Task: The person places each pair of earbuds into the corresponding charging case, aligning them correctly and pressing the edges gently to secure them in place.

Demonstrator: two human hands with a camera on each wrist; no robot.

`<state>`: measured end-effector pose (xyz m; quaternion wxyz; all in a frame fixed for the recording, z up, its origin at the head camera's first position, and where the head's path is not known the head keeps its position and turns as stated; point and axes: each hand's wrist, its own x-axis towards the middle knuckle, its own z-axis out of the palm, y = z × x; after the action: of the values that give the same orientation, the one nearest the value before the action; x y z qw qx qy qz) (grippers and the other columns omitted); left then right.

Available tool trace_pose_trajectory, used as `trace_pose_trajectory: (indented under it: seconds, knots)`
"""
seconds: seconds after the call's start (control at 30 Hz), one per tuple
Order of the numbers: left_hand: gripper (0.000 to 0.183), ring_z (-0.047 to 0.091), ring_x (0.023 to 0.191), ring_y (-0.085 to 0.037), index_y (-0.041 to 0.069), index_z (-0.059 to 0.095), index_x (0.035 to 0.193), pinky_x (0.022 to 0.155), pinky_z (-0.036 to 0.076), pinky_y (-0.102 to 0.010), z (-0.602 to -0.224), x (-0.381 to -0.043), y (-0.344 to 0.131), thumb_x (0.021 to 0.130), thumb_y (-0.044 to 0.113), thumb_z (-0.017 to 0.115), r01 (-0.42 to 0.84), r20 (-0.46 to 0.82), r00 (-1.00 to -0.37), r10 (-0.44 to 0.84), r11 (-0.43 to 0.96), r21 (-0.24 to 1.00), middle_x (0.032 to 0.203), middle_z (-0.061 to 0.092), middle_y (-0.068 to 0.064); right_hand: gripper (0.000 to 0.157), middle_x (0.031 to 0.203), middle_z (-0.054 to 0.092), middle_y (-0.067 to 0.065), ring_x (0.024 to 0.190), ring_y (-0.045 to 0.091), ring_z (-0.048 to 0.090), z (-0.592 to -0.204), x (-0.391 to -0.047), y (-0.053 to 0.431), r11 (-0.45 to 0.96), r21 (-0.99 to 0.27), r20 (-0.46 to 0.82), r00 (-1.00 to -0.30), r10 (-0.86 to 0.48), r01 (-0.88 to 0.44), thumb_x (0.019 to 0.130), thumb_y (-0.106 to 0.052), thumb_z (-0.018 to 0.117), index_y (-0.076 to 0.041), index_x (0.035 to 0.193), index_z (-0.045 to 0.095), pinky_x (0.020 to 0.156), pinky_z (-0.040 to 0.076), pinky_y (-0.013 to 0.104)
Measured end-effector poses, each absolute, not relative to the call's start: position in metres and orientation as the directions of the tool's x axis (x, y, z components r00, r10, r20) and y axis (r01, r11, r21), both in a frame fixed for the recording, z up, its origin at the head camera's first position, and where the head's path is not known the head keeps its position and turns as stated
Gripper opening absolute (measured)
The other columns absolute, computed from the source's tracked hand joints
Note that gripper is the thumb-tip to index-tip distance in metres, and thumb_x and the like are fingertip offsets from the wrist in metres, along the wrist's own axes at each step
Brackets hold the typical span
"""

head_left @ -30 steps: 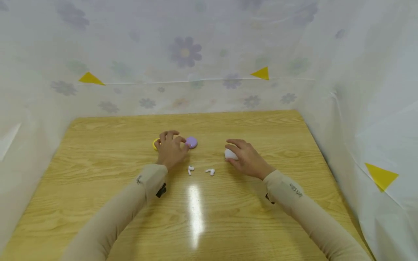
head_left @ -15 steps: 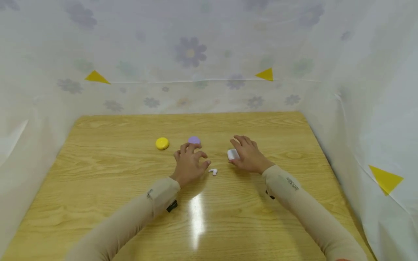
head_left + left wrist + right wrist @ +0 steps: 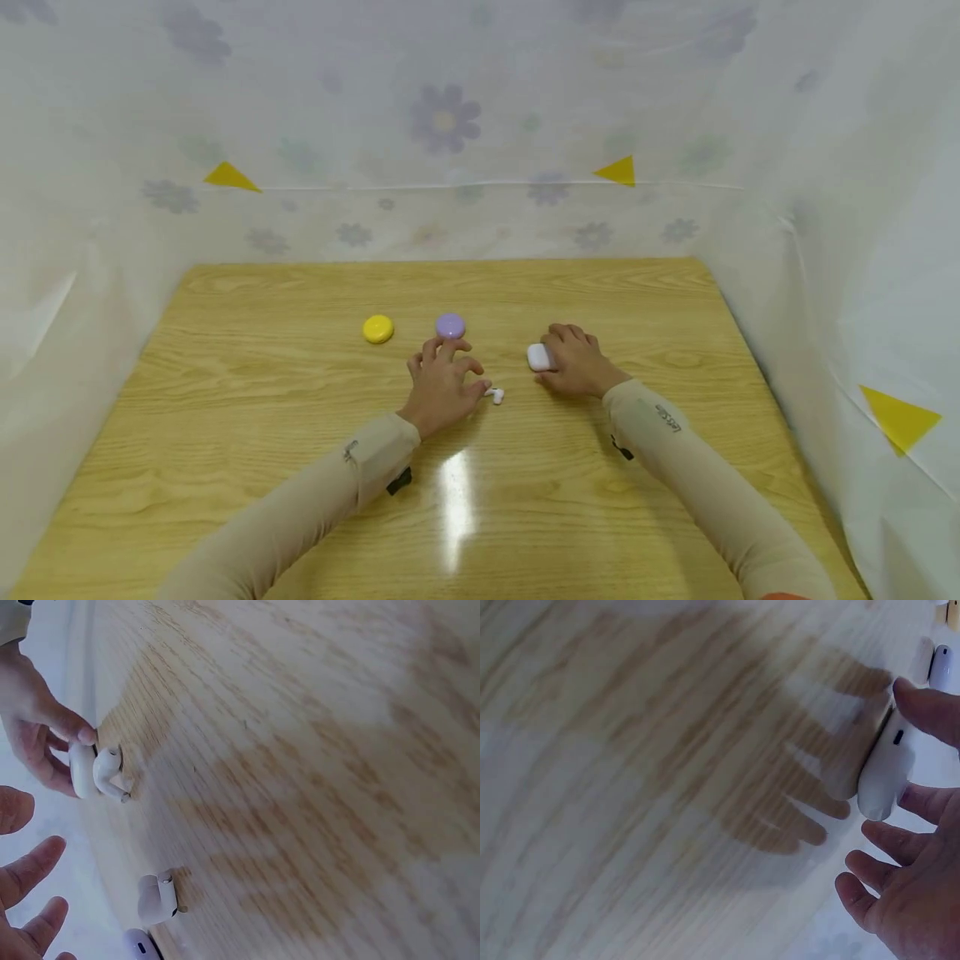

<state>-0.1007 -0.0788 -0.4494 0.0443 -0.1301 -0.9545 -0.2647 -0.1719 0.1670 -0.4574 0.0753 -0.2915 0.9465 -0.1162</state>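
Note:
My right hand [image 3: 577, 360] grips a white earbud case [image 3: 538, 357] standing on the wooden table. In the right wrist view the thumb and index finger lie on opposite sides of the case [image 3: 889, 761]. My left hand [image 3: 444, 390] hovers low over the table with fingers spread and bent, holding nothing. Near its thumb lies a white earbud [image 3: 498, 397]. Hidden under the left hand in the head view, a second earbud [image 3: 157, 898] shows in the left wrist view, apart from the fingertips. A purple disc-shaped item [image 3: 450, 326] sits just beyond the left fingers.
A yellow disc-shaped item [image 3: 378, 329] lies left of the purple one. The wooden table [image 3: 300, 500] meets a flower-patterned sheet [image 3: 375, 125] at the back. White sheeting [image 3: 885, 292] hangs at the right side.
My left hand has come away from the yellow and purple discs, moving right and nearer, over the earbuds. My right hand stays at the case, its fingers now closer around it.

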Motion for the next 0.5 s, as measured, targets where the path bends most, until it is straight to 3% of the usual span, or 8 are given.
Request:
trace_pose_trajectory:
  seconds: [0.5]
  knots:
    - [0.02,0.037,0.128,-0.04,0.014,0.073,0.086,0.094,0.025,-0.06,-0.4525,-0.0984,-0.0778,0.084,0.034,0.071,0.299,0.183,-0.954,0.239,0.825,0.48,0.126,0.056,-0.008,0.049,0.136,0.047,0.024,0.128,0.045,0.043,-0.4668,-0.1749,0.1693,0.787,-0.282,-0.026,-0.816,-0.578,-0.549,0.088,-0.034,0.067,-0.002,0.123,0.056,0.096,0.038,0.065]
